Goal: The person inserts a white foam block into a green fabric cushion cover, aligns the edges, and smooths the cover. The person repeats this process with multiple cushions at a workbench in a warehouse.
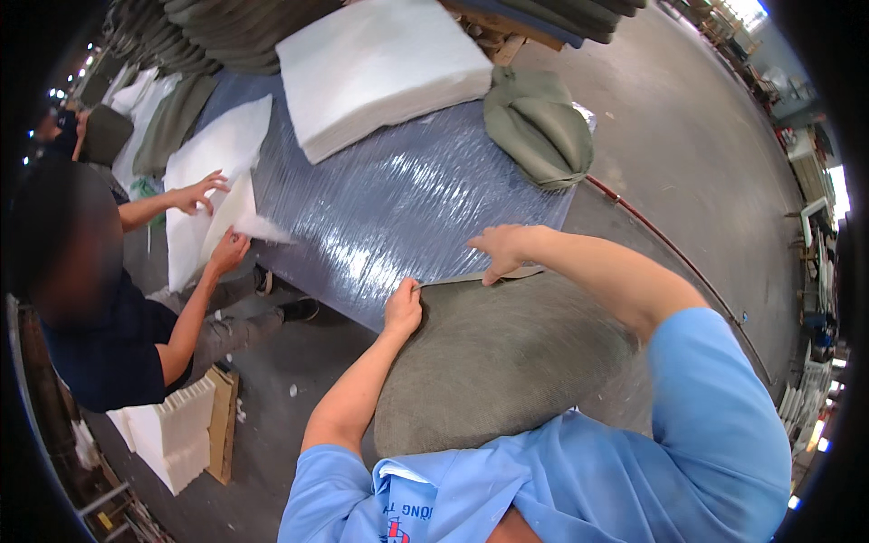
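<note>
A plump olive-grey fabric cushion (507,353) leans between my body and the near edge of the plastic-wrapped table (299,199). My left hand (404,309) is closed on the left end of its far edge, where a strip of the cover's border shows. Over the right part of that edge, my right hand (507,248) has its fingers stretched out, the thumb pointing down at the border. Whether it touches the fabric is hard to tell.
A stack of white padding sheets (385,68) stands on the table, with a folded olive cover (540,131) at its right. On the left a co-worker (109,281) handles a white sheet (213,181). More white blocks (176,430) stand on the floor; a reddish hose (670,231) runs at right.
</note>
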### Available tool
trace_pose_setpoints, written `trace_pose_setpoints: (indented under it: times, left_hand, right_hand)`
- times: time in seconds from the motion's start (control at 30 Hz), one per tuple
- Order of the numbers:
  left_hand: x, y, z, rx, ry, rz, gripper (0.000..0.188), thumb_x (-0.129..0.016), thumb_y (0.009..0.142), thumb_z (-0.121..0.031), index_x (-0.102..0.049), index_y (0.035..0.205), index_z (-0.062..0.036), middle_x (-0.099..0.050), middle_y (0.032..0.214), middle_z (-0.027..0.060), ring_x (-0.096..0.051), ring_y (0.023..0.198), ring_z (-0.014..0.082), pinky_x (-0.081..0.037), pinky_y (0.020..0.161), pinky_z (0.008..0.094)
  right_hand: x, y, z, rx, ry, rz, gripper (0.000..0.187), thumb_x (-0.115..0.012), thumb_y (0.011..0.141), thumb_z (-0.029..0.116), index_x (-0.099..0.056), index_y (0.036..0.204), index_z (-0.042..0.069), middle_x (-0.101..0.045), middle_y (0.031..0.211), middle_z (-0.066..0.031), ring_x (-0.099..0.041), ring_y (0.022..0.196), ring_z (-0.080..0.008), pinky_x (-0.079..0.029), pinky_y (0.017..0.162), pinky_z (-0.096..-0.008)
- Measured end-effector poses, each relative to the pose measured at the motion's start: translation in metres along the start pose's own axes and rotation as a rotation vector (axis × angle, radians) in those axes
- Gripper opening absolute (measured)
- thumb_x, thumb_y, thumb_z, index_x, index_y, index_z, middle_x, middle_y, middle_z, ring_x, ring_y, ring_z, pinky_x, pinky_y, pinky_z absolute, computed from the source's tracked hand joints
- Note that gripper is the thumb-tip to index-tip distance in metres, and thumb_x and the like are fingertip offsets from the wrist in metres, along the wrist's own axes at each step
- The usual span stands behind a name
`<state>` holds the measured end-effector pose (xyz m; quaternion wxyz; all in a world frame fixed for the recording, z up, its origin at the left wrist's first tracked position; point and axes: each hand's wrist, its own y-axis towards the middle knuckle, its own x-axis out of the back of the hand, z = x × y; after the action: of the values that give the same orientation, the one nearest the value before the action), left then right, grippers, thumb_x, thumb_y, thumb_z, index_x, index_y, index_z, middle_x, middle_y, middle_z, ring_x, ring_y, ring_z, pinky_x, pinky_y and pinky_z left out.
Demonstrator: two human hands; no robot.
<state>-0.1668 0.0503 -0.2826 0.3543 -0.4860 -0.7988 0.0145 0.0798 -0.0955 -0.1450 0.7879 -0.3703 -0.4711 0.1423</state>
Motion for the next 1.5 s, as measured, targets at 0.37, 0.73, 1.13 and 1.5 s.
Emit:
trace_pose_setpoints:
  times: [0.37, 0.73, 1.13, 1.5]
  left_hand:
    - [0.014, 0.005, 0.006, 0.127, 0.133, 0.494, 0.032, -0.066, 0.098, -0.038, -0.067, 0.120, -0.0144, -0.073, 0.103, 0.0195, -0.071, 0.102, 0.0333, -0.053, 0.088, 0.0483]
    - [0.000, 0.002, 0.006, 0.045, 0.231, 0.287, 0.029, -0.059, 0.102, -0.032, -0.063, 0.110, -0.0048, -0.071, 0.097, 0.0259, -0.068, 0.098, 0.0477, -0.051, 0.083, 0.0556]
    - [-0.017, 0.019, 0.020, -0.027, 0.364, 0.176, 0.028, -0.055, 0.102, -0.033, -0.062, 0.104, -0.0058, -0.073, 0.085, 0.0258, -0.071, 0.084, 0.0487, -0.053, 0.078, 0.0591]
    - [-0.014, 0.013, 0.025, -0.142, 0.423, 0.108, 0.026, -0.058, 0.099, -0.035, -0.063, 0.103, -0.0100, -0.073, 0.082, 0.0233, -0.071, 0.081, 0.0472, -0.054, 0.075, 0.0598]
  right_hand:
    - [-0.093, 0.100, 0.003, -0.003, 0.416, 0.121, 0.051, -0.064, 0.098, 0.046, -0.070, 0.133, 0.010, -0.068, 0.135, -0.0172, -0.062, 0.127, -0.0409, -0.047, 0.109, -0.0512]
    - [-0.089, 0.082, 0.031, 0.023, 0.224, 0.116, 0.059, -0.052, 0.104, 0.057, -0.074, 0.120, 0.005, -0.073, 0.113, -0.0270, -0.068, 0.113, -0.0417, -0.053, 0.097, -0.0520]
    - [-0.112, 0.098, 0.027, 0.032, 0.085, -0.144, 0.057, -0.049, 0.104, 0.055, -0.074, 0.096, 0.004, -0.075, 0.087, -0.0228, -0.074, 0.088, -0.0423, -0.058, 0.076, -0.0517]
    - [-0.101, 0.066, -0.026, 0.162, 0.147, -0.024, 0.064, -0.051, 0.101, 0.063, -0.069, 0.112, 0.004, -0.071, 0.114, -0.0265, -0.066, 0.110, -0.0457, -0.051, 0.096, -0.0532]
